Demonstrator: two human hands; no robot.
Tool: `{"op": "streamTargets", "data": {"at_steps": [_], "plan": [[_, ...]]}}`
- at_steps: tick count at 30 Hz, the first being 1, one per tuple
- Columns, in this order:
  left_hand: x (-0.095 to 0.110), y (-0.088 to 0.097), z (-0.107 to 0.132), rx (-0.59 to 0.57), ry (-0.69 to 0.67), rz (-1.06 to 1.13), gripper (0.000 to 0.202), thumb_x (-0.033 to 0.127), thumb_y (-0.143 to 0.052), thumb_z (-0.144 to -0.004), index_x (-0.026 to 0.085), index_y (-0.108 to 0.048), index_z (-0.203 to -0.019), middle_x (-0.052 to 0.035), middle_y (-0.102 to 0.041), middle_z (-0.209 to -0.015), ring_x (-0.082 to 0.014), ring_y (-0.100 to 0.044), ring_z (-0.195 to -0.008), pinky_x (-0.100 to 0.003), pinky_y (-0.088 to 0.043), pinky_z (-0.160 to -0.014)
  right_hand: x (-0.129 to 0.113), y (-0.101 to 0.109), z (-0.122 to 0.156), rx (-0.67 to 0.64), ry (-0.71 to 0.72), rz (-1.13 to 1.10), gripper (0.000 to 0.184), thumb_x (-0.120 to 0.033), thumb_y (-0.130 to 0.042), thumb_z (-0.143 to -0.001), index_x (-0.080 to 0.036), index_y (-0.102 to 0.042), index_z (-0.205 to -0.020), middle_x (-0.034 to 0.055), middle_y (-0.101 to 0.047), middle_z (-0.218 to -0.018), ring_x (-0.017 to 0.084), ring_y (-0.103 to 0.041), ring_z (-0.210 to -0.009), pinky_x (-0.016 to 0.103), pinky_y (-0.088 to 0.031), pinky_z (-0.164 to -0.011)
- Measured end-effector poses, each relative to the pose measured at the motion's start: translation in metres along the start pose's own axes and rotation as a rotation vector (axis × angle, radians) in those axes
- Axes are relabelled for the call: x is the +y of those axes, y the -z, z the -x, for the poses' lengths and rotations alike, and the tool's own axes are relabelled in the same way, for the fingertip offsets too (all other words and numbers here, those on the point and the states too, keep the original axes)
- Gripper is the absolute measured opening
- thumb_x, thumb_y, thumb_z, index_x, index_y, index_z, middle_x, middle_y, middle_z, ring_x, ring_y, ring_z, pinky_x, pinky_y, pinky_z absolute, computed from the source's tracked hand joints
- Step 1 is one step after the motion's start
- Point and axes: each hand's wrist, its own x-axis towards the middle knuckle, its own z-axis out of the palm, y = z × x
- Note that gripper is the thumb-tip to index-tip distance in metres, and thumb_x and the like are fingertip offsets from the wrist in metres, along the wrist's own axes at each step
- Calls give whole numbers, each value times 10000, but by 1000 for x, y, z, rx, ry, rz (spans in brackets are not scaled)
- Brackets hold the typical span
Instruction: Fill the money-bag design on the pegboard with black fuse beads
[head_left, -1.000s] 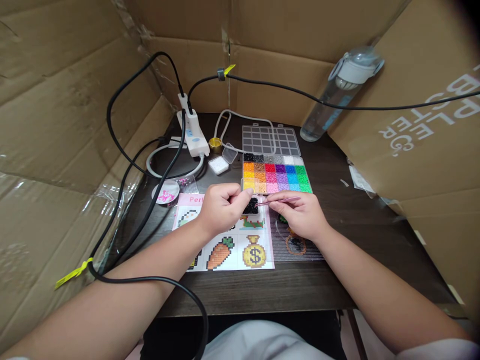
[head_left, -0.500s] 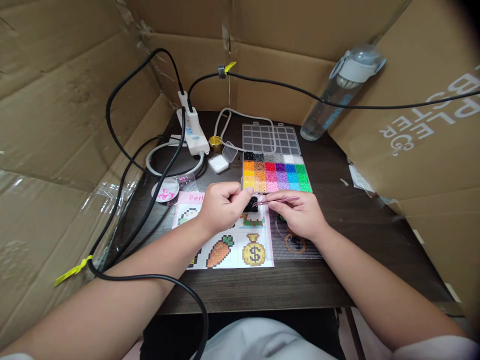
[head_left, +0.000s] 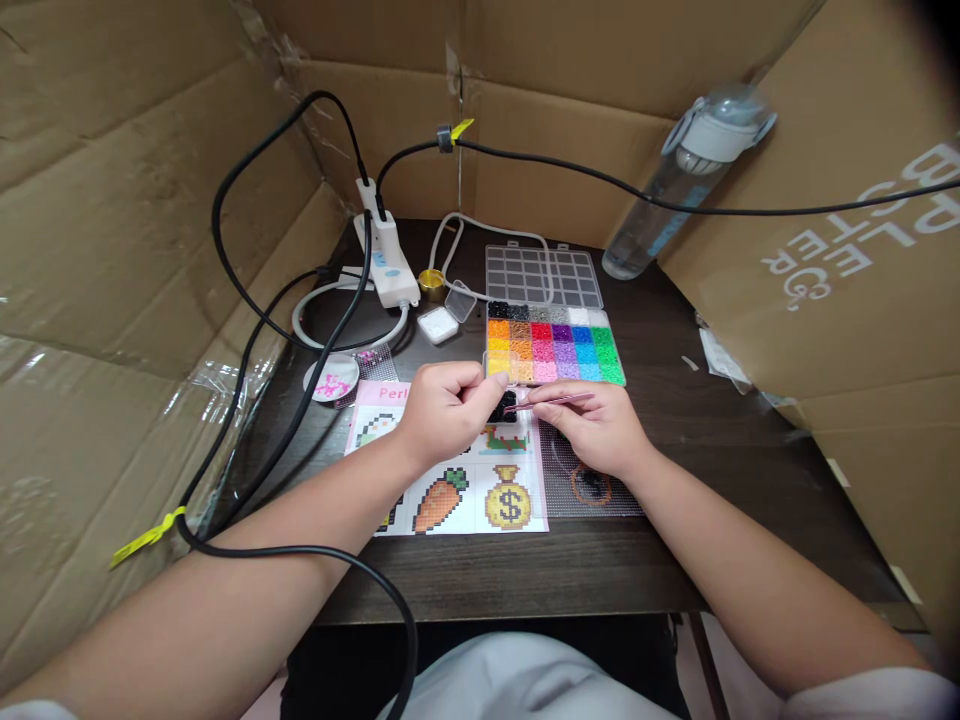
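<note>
My left hand (head_left: 448, 415) is closed around the edge of a small clear box (head_left: 507, 407) of black beads, held above a printed pattern sheet (head_left: 442, 450). Pink tweezers (head_left: 559, 402) are pinched in my right hand (head_left: 596, 425), their tips pointing left into the black beads. Whether the tips hold a bead is too small to tell. Partly beneath my right hand lies a clear pegboard (head_left: 559, 490), bearing an orange-outlined bead shape with black beads (head_left: 592, 485). Just behind both hands stands a sectioned bead case (head_left: 555, 340) with many colours, its lid folded back.
A small box of white beads (head_left: 437, 325), a gold cup (head_left: 431, 283) and a round dish with pink beads (head_left: 331, 380) sit at left. Behind them is a power strip (head_left: 390, 265). Black cable (head_left: 300, 400) loops over my left forearm. A bottle (head_left: 675, 190) leans at right; cardboard walls surround the desk.
Very little differs. My right hand and the tweezers have shifted slightly left, the tips staying at the black beads. My left hand keeps its hold on the small box.
</note>
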Motion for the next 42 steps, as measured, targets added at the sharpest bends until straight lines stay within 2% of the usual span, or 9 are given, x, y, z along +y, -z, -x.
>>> {"op": "streamTargets", "data": {"at_steps": [9, 17, 21, 25, 30, 33, 36, 38, 42], "plan": [[0, 0, 1, -2, 13, -1, 498, 350, -577, -835, 181, -270, -482, 50, -280, -459, -70, -269, -467, -266, -231, -466, 0, 1, 1, -11, -16, 7, 104, -194, -688, -800, -211, -782, -841, 40, -800, -873, 175, -758, -809, 305, -618, -769], [3, 1, 1, 10, -16, -12, 492, 327, -582, -835, 174, -281, -478, 54, -261, -458, -64, -249, -464, -250, -218, -450, -1, 2, 2, 45, -8, -33, 90, -208, -705, -794, -220, -784, -835, 33, -800, -852, 176, -760, -797, 299, -625, -760], [4, 1, 0, 13, -5, -4, 485, 316, -593, -829, 173, -297, -474, 53, -273, -452, -64, -267, -457, -246, -235, -448, -10, 9, 4, 151, -1, -8, 62, -242, -727, -789, -214, -781, -798, 34, -796, -818, 187, -756, -767, 310, -630, -727], [5, 2, -1, 30, -16, -6, 495, 305, -606, -816, 174, -283, -465, 51, -253, -453, -67, -258, -453, -250, -226, -441, -18, 26, 12, 332, 36, 0, 105, -309, -764, -778, -220, -779, -832, 40, -791, -821, 202, -746, -746, 343, -630, -707], [6, 2, -2, 45, -22, 4, 483, 283, -617, -802, 175, -288, -465, 47, -249, -454, -74, -250, -454, -261, -215, -435, -25, 50, 46, 457, 90, -11, 122, -356, -779, -769, -238, -758, -796, 52, -781, -821, 224, -737, -733, 406, -627, -718], [7, 1, -3, 52, -22, 9, 493, 274, -629, -790, 174, -272, -465, 45, -239, -453, -77, -238, -456, -272, -207, -440, -20, 56, 81, 488, 67, -40, 49, -292, -771, -779, -247, -756, -787, 46, -775, -806, 223, -734, -760, 402, -612, -719], [7, 0, -3, 42, -32, 14, 497, 279, -638, -780, 174, -277, -455, 42, -241, -450, -80, -238, -456, -281, -202, -441, -7, 55, 115, 511, -13, -64, 41, -219, -749, -792, -247, -767, -817, 47, -774, -807, 206, -716, -755, 360, -584, -667], [7, 0, -3, 36, -29, 16, 495, 283, -641, -778, 175, -285, -452, 40, -248, -446, -81, -240, -454, -284, -202, -441, 3, 50, 132, 527, -72, -44, 42, -231, -736, -801, -234, -772, -824, 58, -771, -811, 184, -682, -688, 333, -554, -602], [7, 0, -4, 57, -23, 7, 493, 278, -638, -784, 176, -287, -452, 42, -242, -444, -80, -233, -447, -290, -193, -438, 12, 40, 147, 530, -127, -2, 74, -254, -716, -819, -224, -780, -841, 66, -769, -825, 139, -598, -560, 310, -510, -525]]}}
